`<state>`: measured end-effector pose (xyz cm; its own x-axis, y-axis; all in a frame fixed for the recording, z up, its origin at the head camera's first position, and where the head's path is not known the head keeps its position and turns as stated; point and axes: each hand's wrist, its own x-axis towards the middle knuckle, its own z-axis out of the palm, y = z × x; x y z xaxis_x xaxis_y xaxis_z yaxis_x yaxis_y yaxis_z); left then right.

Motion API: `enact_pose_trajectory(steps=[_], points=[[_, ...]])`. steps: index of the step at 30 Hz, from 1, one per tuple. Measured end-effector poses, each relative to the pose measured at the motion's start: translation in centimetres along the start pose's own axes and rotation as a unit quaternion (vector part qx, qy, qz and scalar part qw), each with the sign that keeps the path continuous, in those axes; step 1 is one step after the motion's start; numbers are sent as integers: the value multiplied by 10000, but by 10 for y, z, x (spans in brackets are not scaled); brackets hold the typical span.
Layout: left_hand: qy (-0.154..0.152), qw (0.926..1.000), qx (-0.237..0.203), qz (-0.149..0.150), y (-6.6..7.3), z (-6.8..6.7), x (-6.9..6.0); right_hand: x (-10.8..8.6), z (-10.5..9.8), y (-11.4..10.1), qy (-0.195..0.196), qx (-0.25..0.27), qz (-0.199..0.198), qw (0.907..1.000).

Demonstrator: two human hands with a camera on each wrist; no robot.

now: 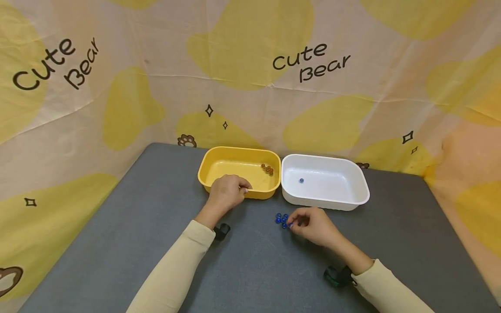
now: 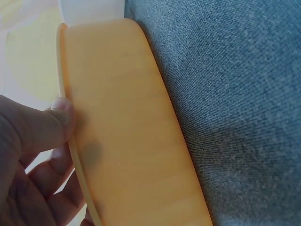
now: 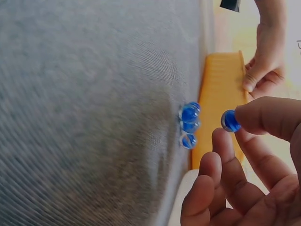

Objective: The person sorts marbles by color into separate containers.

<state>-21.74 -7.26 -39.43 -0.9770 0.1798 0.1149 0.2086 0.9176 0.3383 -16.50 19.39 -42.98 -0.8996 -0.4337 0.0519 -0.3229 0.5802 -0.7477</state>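
Note:
My left hand (image 1: 228, 191) grips the near rim of a yellow tub (image 1: 261, 194); in the left wrist view the thumb (image 2: 62, 113) lies on the rim, with the fingers curled on its inner side. Between thumb and forefinger, my right hand (image 1: 315, 224) pinches a blue glass marble (image 3: 230, 121), held just above the table. Beside it, several more blue marbles (image 1: 279, 220) sit in a cluster on the grey table. Several amber marbles (image 1: 268, 169) lie at the right end inside the yellow tub. A single blue marble (image 1: 301, 180) rests in the white tub (image 1: 325, 203).
Both tubs stand side by side along the back of the grey table (image 1: 250, 269). Behind it hangs a patterned cloth (image 1: 242, 52) with yellow patches and lettering. Dark wrist straps (image 1: 222, 231) show at both sleeves.

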Motion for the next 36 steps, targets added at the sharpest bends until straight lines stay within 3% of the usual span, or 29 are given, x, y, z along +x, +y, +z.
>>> enact_pose_trajectory(steps=[24,36], points=[[-47,10000,-12,-4,0,-1,1,7,-50,-19,544,33,-199,9983],[-53,10000,-23,-35,0,-2,1,20,-74,-18,716,-263,-243,9968]])
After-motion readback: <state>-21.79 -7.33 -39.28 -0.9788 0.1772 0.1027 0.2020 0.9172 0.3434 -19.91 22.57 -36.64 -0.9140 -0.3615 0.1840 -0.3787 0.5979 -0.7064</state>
